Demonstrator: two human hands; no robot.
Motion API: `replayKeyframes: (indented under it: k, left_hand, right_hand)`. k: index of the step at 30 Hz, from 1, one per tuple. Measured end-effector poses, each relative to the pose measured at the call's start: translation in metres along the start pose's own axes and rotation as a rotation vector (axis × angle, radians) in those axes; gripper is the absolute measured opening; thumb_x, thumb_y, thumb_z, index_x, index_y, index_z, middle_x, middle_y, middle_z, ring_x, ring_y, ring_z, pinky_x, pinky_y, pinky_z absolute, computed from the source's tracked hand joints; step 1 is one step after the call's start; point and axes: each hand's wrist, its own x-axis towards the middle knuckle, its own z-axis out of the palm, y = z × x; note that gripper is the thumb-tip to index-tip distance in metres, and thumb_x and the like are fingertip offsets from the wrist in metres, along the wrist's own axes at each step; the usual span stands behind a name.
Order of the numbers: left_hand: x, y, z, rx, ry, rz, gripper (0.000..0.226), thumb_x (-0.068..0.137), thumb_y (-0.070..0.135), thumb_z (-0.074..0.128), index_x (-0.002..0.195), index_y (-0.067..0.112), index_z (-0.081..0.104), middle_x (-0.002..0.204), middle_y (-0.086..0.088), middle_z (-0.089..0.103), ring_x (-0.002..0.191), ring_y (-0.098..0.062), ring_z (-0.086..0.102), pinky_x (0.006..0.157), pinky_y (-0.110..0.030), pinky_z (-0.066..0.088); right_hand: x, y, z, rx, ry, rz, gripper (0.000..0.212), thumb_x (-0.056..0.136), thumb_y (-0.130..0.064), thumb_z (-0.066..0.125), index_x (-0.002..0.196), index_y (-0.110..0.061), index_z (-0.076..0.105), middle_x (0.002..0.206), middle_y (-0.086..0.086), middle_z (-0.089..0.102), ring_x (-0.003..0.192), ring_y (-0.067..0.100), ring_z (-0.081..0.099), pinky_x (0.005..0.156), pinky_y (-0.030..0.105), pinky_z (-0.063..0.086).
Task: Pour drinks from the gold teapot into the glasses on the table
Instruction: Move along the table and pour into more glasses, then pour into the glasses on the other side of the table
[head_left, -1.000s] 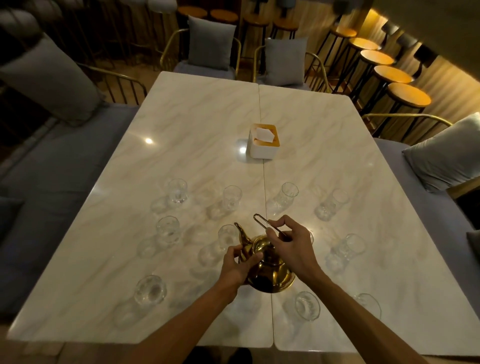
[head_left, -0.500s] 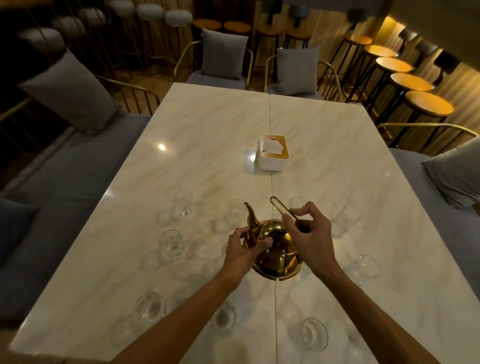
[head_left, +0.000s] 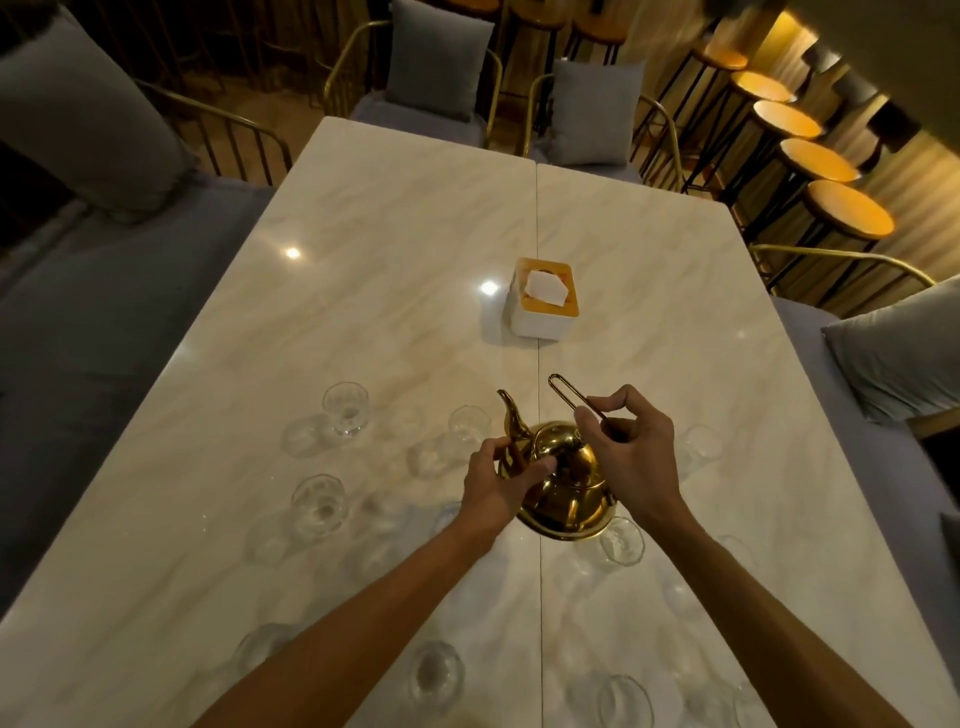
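Dim lounge, two pale marble tables (head_left: 363, 312) pushed together, seam running near to far down the middle. Grey sofa (head_left: 78, 322) along the left side, cushioned chairs (head_left: 441, 67) at the far end, row of round stools (head_left: 810, 156) far right.

Left part of the table: clear glasses scattered, one far-left glass (head_left: 345, 408) upright, another (head_left: 318, 506) nearer, a third (head_left: 470, 428) just left of the teapot spout. More glasses at the near edge, one (head_left: 435, 675) between the forearms, blurred.

Left hand (head_left: 501, 480) reaches in from near, thumb and fingers closed lightly on the teapot's left side, by the base of the spout and the lid area. Exact contact on the lid hard to tell.

Teapot (head_left: 569, 488) sits at table centre on the seam, spout pointing far-left, base looks down on the marble.

Right hand (head_left: 631, 452) is just right of and over the pot, fingers pinched shut on the thin wire handle (head_left: 569, 392), which sticks up and away toward the far side.

Glass (head_left: 622, 540) touching or just beside the pot's near-right base. Another glass (head_left: 701, 441) right of the right hand.

Tissue box (head_left: 543, 299) stands far of the pot, on the seam, well apart.
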Motion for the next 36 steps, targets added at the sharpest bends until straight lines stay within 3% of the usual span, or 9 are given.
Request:
replayKeyframes:
  k: [8,14,19,22,25,27,30,33,36]
  left_hand:
    - [0.020,-0.023,0.000,-0.101,0.003,-0.087,0.098,0.043,0.076,0.084,0.124,0.031,0.053,0.132,0.002,0.054,0.114,-0.026,0.063,0.087,-0.045,0.061]
    - [0.025,-0.029,0.004,-0.136,0.009,-0.159,0.111,0.038,0.078,0.082,0.131,0.027,0.049,0.134,0.000,0.053,0.114,-0.028,0.063,0.081,-0.045,0.062]
    - [0.029,-0.032,0.007,-0.196,-0.011,-0.208,0.070,0.075,0.045,0.080,0.133,0.023,0.047,0.136,-0.003,0.051,0.111,-0.029,0.065,0.082,-0.049,0.061]
    - [0.030,-0.032,0.008,-0.253,-0.024,-0.219,0.064,0.080,0.038,0.079,0.133,0.019,0.048,0.134,-0.005,0.052,0.105,-0.025,0.067,0.081,-0.051,0.061]
    - [0.030,-0.033,0.009,-0.306,-0.035,-0.228,0.071,0.075,0.041,0.080,0.134,0.019,0.048,0.135,-0.004,0.051,0.103,-0.022,0.067,0.077,-0.046,0.062]
    - [0.030,-0.035,0.010,-0.315,-0.041,-0.235,0.067,0.080,0.038,0.078,0.136,0.019,0.046,0.138,-0.005,0.051,0.101,-0.019,0.066,0.076,-0.044,0.062]
    - [0.029,-0.033,0.011,-0.337,-0.053,-0.261,0.061,0.086,0.032,0.075,0.137,0.017,0.045,0.136,-0.006,0.052,0.096,-0.014,0.065,0.069,-0.038,0.062]
    - [0.029,-0.032,0.013,-0.368,-0.054,-0.293,0.059,0.086,0.031,0.075,0.135,0.016,0.046,0.132,-0.006,0.054,0.093,-0.013,0.064,0.062,-0.034,0.059]
    - [0.029,-0.031,0.015,-0.387,-0.059,-0.317,0.061,0.085,0.032,0.077,0.134,0.016,0.046,0.133,-0.009,0.056,0.097,-0.017,0.064,0.069,-0.039,0.059]
  right_hand:
    - [0.025,0.020,0.016,-0.051,-0.108,0.028,0.010,0.094,-0.016,0.069,0.097,-0.010,0.062,0.049,-0.008,0.061,0.043,0.002,0.055,0.049,0.010,0.044]
    - [0.041,0.031,0.023,-0.141,-0.203,0.007,0.009,0.094,-0.022,0.070,0.094,-0.016,0.063,0.057,0.011,0.061,0.044,0.007,0.049,0.050,0.017,0.045]
    - [0.054,0.040,0.027,-0.195,-0.251,-0.013,0.009,0.093,-0.025,0.071,0.094,-0.020,0.062,0.067,0.012,0.069,0.049,0.022,0.057,0.055,0.034,0.054]
    - [0.059,0.041,0.029,-0.222,-0.273,-0.024,0.009,0.093,-0.026,0.071,0.093,-0.022,0.063,0.061,0.011,0.067,0.051,0.031,0.057,0.053,0.041,0.052]
    - [0.063,0.043,0.031,-0.256,-0.296,-0.036,0.010,0.094,-0.024,0.070,0.096,-0.017,0.064,0.049,-0.004,0.059,0.042,0.008,0.051,0.049,0.022,0.044]
    - [0.065,0.043,0.033,-0.277,-0.313,-0.031,0.011,0.094,-0.024,0.070,0.099,-0.016,0.064,0.046,-0.012,0.057,0.042,0.004,0.052,0.051,0.014,0.040]
    - [0.068,0.042,0.034,-0.309,-0.334,-0.035,0.011,0.094,-0.025,0.070,0.100,-0.018,0.064,0.048,-0.018,0.058,0.044,0.002,0.054,0.053,0.015,0.041]
    - [0.070,0.042,0.034,-0.315,-0.339,-0.033,0.011,0.093,-0.024,0.071,0.099,-0.017,0.065,0.050,-0.012,0.060,0.044,0.004,0.054,0.054,0.016,0.041]
    - [0.071,0.040,0.034,-0.318,-0.348,-0.035,0.011,0.093,-0.026,0.071,0.098,-0.018,0.065,0.059,-0.002,0.065,0.046,0.007,0.055,0.056,0.018,0.044]
